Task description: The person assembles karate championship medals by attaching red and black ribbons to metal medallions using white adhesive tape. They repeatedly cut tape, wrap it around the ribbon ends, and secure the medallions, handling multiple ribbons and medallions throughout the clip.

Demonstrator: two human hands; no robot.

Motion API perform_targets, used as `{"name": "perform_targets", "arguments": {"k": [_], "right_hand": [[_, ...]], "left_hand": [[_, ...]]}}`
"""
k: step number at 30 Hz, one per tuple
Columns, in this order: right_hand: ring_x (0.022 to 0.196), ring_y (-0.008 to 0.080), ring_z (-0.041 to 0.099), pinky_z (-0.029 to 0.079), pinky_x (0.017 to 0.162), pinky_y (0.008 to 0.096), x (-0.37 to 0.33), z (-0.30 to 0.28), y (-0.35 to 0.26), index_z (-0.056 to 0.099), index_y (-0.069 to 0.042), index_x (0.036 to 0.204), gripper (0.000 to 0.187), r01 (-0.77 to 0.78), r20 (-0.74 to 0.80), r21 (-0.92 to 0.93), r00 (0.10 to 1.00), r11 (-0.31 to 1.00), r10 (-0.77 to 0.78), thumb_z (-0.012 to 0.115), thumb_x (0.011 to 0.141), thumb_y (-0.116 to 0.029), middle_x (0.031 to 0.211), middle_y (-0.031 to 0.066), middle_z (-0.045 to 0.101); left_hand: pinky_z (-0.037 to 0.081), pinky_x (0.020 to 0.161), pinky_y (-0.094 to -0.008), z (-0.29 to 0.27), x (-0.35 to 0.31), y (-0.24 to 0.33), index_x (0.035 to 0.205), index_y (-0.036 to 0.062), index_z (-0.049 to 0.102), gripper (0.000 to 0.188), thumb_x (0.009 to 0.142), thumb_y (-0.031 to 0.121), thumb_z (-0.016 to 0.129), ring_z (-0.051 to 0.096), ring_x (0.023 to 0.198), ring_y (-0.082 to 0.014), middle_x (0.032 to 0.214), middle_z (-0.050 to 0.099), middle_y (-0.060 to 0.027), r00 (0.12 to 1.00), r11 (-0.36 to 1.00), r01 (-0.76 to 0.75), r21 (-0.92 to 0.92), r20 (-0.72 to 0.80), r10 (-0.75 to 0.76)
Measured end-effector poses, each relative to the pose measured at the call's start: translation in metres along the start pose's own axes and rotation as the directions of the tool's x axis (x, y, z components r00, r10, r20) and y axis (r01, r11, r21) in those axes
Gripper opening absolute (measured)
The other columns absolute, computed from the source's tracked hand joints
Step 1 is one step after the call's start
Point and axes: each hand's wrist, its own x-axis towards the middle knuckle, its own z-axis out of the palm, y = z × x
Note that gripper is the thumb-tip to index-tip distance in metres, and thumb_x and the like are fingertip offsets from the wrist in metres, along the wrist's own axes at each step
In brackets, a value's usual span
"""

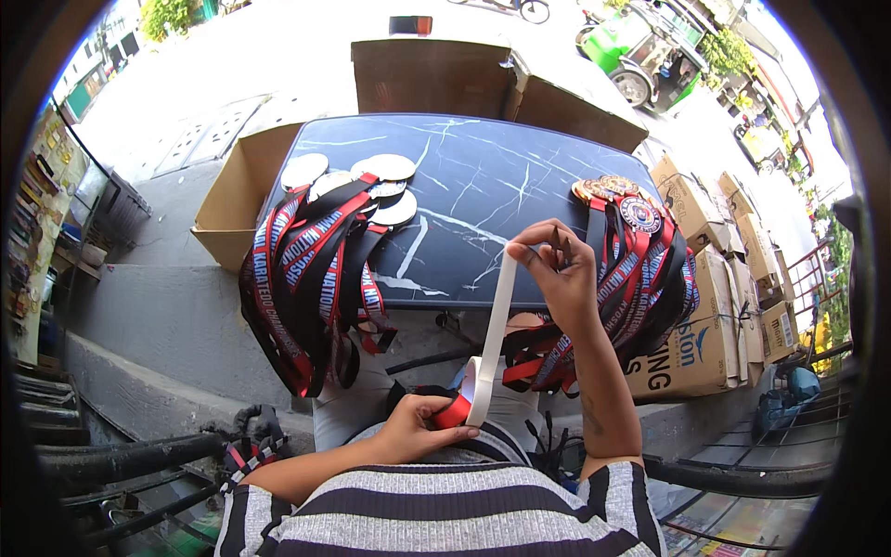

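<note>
My left hand (419, 425), low in front of my striped shirt, is closed around a roll of tape (475, 401) with a pale outer face and a red part beside the fingers. From the roll a cream strip of tape (501, 311) runs up taut to my right hand (559, 269), which pinches its upper end above the table's near edge. To the left, medals (394, 208) lie in a pile with black and red ribbons (320, 269) hanging off the table. Another pile of medals (640, 215) with similar ribbons (650, 288) lies just right of my right hand.
The dark blue marble-patterned table (464, 223) spreads ahead of me. Cardboard boxes stand behind it (432, 79), at its left (237, 195) and at the right (696, 325). Black metal bars (130, 455) flank me. A green vehicle (640, 51) stands in the street beyond.
</note>
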Motion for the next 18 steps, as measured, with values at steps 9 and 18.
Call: {"name": "perform_targets", "arguments": {"k": [9, 18], "right_hand": [[0.073, 0.0155, 0.054, 0.044, 0.065, 0.0298, -0.009, 0.030, 0.024, 0.077, -0.006, 0.091, 0.011, -0.003, 0.159, -0.253, 0.986, 0.967, 0.044, 0.079, 0.081, -0.012, 0.081, 0.0034, 0.058], [0.071, 0.0191, 0.055, 0.045, 0.065, 0.0315, -0.010, 0.037, 0.026, 0.079, -0.008, 0.092, 0.015, -0.013, 0.193, -0.304, 0.978, 0.953, 0.075, 0.080, 0.080, -0.017, 0.080, 0.0055, 0.058]], "left_hand": [[0.048, 0.069, -0.0218, -0.004, -0.011, -0.003, 0.095, -0.0017, 0.075, 0.027, 0.084, 0.021, 0.083, 0.059, 0.074, -0.0024, 0.081, 0.072, -0.0013, 0.997, 0.981, 0.072, 0.181, 0.014, -0.076], [0.046, 0.068, -0.0223, -0.005, -0.017, -0.001, 0.090, -0.0029, 0.072, 0.029, 0.085, 0.024, 0.080, 0.055, 0.074, -0.0024, 0.076, 0.068, -0.0012, 0.998, 0.990, 0.063, 0.124, 0.023, -0.067]]}}
